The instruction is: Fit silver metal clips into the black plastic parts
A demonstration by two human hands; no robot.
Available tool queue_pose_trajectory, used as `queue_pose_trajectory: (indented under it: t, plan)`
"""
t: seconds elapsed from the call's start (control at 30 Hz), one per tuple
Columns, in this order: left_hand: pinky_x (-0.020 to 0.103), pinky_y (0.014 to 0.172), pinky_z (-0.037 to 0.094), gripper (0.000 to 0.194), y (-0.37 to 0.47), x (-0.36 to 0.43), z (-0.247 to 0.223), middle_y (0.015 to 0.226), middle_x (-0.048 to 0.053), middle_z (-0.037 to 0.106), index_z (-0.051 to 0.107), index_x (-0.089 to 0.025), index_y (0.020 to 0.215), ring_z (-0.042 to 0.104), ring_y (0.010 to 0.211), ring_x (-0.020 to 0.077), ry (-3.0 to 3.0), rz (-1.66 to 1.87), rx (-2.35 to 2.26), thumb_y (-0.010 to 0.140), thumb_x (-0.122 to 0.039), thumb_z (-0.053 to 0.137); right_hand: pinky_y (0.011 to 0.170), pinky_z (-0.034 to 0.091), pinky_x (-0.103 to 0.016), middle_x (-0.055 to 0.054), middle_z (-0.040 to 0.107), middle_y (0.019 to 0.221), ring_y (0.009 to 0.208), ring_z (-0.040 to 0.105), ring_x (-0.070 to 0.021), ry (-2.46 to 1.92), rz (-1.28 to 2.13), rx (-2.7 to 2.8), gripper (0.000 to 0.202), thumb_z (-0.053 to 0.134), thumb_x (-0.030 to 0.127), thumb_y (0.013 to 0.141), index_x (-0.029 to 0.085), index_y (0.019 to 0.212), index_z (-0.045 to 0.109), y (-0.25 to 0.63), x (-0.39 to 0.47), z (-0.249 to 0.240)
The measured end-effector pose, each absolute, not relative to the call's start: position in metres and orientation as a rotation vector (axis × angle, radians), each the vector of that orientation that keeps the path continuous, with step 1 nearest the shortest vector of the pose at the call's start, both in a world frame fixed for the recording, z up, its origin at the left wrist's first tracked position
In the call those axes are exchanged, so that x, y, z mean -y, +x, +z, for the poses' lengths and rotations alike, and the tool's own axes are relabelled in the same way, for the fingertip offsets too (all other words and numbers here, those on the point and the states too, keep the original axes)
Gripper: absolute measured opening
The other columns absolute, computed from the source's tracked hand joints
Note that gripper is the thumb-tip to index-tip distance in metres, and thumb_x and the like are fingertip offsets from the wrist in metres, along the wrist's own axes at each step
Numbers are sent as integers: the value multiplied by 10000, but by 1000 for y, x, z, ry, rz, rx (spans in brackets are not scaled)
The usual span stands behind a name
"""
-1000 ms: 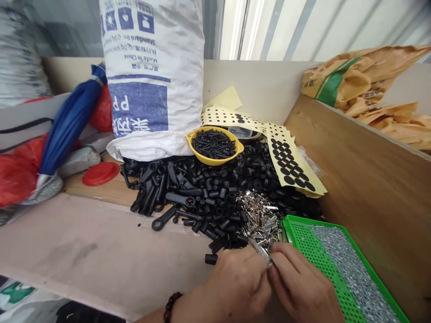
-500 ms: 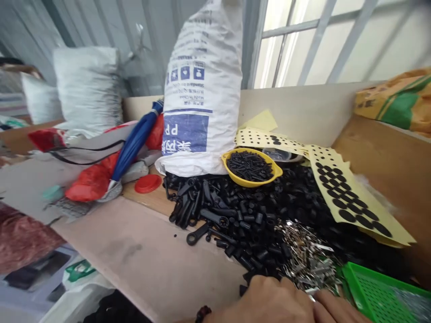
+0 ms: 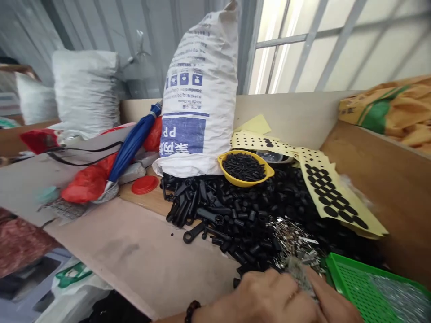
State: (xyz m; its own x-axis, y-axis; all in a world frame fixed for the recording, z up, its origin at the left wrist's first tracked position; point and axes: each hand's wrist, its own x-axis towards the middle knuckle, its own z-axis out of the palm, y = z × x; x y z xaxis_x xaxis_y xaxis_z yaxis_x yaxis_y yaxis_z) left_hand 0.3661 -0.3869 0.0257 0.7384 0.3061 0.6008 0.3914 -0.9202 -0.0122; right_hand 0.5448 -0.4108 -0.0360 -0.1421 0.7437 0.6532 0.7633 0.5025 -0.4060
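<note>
At the bottom edge, two bare hands, left hand (image 3: 267, 297) and right hand (image 3: 332, 298), are together, fingers curled on one blurry grey piece (image 3: 301, 278), right by the metal bits (image 3: 294, 242). Also one yellow bowl (image 3: 244, 183), one green tray (image 3: 350, 280), one red lid (image 3: 144, 184). Half a sec ago only a shiny sliver showed between the hands. White sack (image 3: 202, 94) says "PP", "Made in China" btw.
</note>
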Motion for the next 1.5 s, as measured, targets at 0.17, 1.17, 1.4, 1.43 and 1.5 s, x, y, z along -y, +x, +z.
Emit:
queue_pose_trajectory:
  t: [0.17, 1.17, 1.4, 1.43, 1.5]
  plan:
    - [244, 566, 471, 133, 371, 383, 18, 747, 46, 579, 532, -136, 836, 562, 654, 156, -2818, -1192, 741, 885, -114, 410, 488, 561, -284, -36, 725, 788, 667, 688, -262, -1367, 83, 1778, 323, 392, 372, 925, 261, 1118, 626, 533, 421, -35]
    - [281, 405, 326, 115, 383, 390, 25, 667, 9, 521, 439, -172, 758, 503, 541, 166, -2929, -567, 589, 766, -59, 460, 460, 378, -251, -69, 676, 758, 559, 593, -160, -1629, -552, 2011, 262, 351, 72, 840, 198, 775, 570, 528, 427, 2]
    - [263, 410, 326, 173, 376, 396, 31, 608, 7, 491, 460, -163, 724, 471, 494, 136, -2814, -883, 443, 831, -55, 378, 542, 451, -263, -40, 649, 752, 635, 605, -180, -1551, 365, 1778, 198, 419, 203, 786, 208, 834, 611, 524, 424, -8]
    - [255, 430, 359, 167, 375, 396, 30, 624, 7, 504, 465, -164, 732, 492, 515, 135, -2849, -932, 498, 849, -74, 387, 583, 471, -270, -38, 653, 765, 664, 610, -184, -1528, 562, 1630, 194, 422, 243, 802, 211, 829, 612, 523, 424, -9]
    - [240, 504, 439, 155, 375, 395, 27, 666, 14, 542, 481, -165, 755, 547, 581, 136, -2907, -1069, 629, 880, -122, 401, 661, 497, -296, -40, 668, 797, 739, 625, -204, -1498, 909, 1286, 215, 456, 325, 808, 207, 860, 628, 520, 423, -13]
